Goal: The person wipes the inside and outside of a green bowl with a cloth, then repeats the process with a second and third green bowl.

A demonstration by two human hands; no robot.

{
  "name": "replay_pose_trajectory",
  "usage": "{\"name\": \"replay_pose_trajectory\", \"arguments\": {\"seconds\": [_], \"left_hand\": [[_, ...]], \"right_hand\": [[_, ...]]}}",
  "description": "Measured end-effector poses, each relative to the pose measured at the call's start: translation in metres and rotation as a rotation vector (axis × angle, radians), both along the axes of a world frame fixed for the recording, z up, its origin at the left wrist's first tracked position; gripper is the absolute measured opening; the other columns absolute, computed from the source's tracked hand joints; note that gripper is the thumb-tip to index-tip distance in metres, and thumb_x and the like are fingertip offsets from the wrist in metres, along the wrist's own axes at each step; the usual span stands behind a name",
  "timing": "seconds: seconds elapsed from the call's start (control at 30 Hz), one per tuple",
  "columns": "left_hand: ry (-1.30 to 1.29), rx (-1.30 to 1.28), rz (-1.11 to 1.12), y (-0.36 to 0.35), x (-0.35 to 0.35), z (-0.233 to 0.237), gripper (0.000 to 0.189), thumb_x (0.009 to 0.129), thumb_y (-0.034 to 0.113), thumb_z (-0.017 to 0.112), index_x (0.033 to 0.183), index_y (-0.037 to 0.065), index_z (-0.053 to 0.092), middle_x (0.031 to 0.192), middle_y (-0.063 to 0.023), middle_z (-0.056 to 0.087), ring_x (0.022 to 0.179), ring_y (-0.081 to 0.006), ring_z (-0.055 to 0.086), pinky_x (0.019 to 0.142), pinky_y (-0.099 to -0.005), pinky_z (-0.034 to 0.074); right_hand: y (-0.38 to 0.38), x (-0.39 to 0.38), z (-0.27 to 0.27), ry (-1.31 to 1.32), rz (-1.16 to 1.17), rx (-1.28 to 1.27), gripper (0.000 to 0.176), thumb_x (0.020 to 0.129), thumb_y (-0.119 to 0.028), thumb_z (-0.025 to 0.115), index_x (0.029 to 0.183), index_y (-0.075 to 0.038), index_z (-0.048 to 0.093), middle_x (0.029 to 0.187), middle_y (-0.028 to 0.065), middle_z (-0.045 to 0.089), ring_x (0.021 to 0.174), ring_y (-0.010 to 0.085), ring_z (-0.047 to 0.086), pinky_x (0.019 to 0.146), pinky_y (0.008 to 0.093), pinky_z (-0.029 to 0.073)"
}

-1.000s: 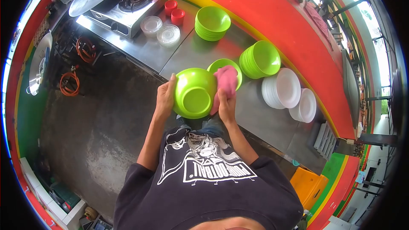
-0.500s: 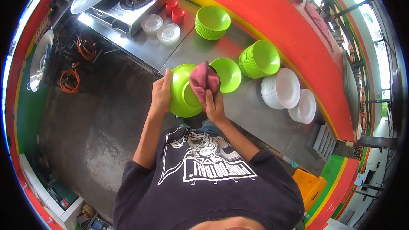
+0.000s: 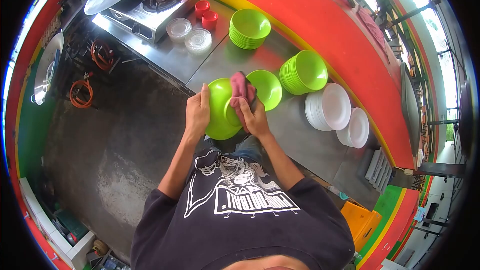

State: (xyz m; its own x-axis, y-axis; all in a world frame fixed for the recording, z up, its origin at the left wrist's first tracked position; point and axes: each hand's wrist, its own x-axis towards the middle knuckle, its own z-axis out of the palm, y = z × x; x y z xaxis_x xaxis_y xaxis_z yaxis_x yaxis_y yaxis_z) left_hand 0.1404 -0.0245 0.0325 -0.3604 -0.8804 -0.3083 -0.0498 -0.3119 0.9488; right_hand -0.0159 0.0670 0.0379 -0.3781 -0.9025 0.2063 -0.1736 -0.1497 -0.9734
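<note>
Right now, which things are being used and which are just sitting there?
In use: bowl, cloth, left hand, right hand.
Just sitting: green stacks, white bowls, red cups, stove.

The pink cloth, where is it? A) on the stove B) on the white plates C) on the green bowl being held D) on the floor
C: the right hand presses the pink cloth against the green bowl that the left hand grips.

Single head-worn fisheye view, looking steeply down, close above hands [image 3: 227,112]; counter [image 3: 300,135] ahead
</note>
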Motion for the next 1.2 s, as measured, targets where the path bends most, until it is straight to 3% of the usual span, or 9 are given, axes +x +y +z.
{"name": "replay_pose_trajectory", "arguments": {"seconds": [0.1,0.2,0.33,0.4,0.63,0.8,0.9,1.07,1.2], "left_hand": [[-0.04,0.037,-0.12,-0.001,0.0,-0.003,0.06,0.109,0.044,0.044,0.085,-0.004,0.071,0.067,-0.0015,0.064,0.059,-0.0072,0.054,0.055,-0.029,0.045],[-0.053,-0.104,-0.204,0.007,-0.002,-0.007,0.059,0.109,0.045,0.044,0.088,-0.003,0.072,0.07,-0.0014,0.064,0.062,-0.0072,0.055,0.056,-0.028,0.046],[0.299,0.346,-0.045,0.009,-0.004,-0.008,0.06,0.109,0.047,0.04,0.101,-0.004,0.071,0.081,-0.0044,0.069,0.069,-0.0087,0.06,0.062,-0.0253,0.05],[0.301,0.262,-0.034,0.006,-0.003,-0.007,0.058,0.109,0.047,0.042,0.104,-0.003,0.071,0.085,-0.0057,0.07,0.069,-0.0115,0.063,0.064,-0.0273,0.053],[0.106,0.116,-0.188,0.006,0.009,-0.031,0.058,0.109,0.047,0.043,0.092,-0.001,0.072,0.073,-0.0016,0.067,0.058,-0.0071,0.059,0.052,-0.0232,0.047],[0.075,0.034,-0.023,0.016,-0.001,0.003,0.06,0.108,0.047,0.044,0.091,-0.003,0.072,0.073,-0.0012,0.067,0.059,-0.0055,0.057,0.051,-0.0232,0.045],[0.117,0.046,0.079,0.014,0.0,-0.001,0.061,0.108,0.048,0.043,0.093,-0.004,0.071,0.077,-0.0043,0.07,0.061,-0.0084,0.061,0.054,-0.0245,0.049],[0.264,0.159,0.334,0.022,-0.01,-0.005,0.063,0.109,0.046,0.041,0.093,-0.006,0.072,0.076,-0.0053,0.07,0.063,-0.0098,0.062,0.057,-0.0266,0.05],[0.229,0.118,0.257,0.023,-0.014,-0.008,0.062,0.109,0.047,0.042,0.093,-0.005,0.072,0.078,-0.0055,0.07,0.064,-0.0101,0.063,0.058,-0.0261,0.051]], "right_hand": [[0.003,-0.006,0.026,0.332,0.145,0.021,0.038,0.096,-0.033,0.064,0.113,0.001,0.067,0.116,0.0183,0.066,0.113,0.0324,0.062,0.103,0.0435,0.045],[0.006,0.008,0.04,0.816,0.229,0.019,0.047,0.085,-0.036,0.072,0.113,0.002,0.068,0.11,0.0186,0.066,0.109,0.0374,0.061,0.105,0.0503,0.043],[0.023,0.034,0.041,1.037,0.14,-0.076,0.046,0.083,-0.037,0.074,0.111,0.0,0.069,0.112,0.0172,0.065,0.111,0.0349,0.06,0.11,0.0494,0.039],[0.03,0.042,0.03,1.093,0.152,-0.096,0.047,0.082,-0.037,0.074,0.111,-0.002,0.069,0.116,0.0167,0.064,0.114,0.0339,0.059,0.113,0.0496,0.036],[0.0,0.003,0.042,0.636,0.075,0.122,0.057,0.078,-0.039,0.077,0.117,0.001,0.066,0.115,0.0218,0.066,0.117,0.0408,0.059,0.112,0.0502,0.037],[0.003,-0.012,0.006,-0.099,0.015,0.175,0.038,0.102,-0.025,0.059,0.125,0.006,0.061,0.12,0.0119,0.067,0.113,0.0185,0.061,0.101,0.0326,0.045],[0.017,0.003,-0.021,-0.333,-0.227,0.075,0.039,0.104,-0.025,0.057,0.126,0.006,0.061,0.116,0.0082,0.066,0.113,0.0169,0.059,0.103,0.0318,0.043],[0.039,0.028,-0.075,-0.3,-0.493,-0.019,0.043,0.105,-0.026,0.055,0.134,0.006,0.057,0.136,0.012,0.055,0.131,0.0213,0.048,0.113,0.0324,0.033],[0.033,0.028,-0.034,-0.469,-0.513,0.032,0.045,0.104,-0.03,0.057,0.132,0.005,0.058,0.132,0.0113,0.059,0.124,0.0201,0.055,0.107,0.0323,0.039]]}}
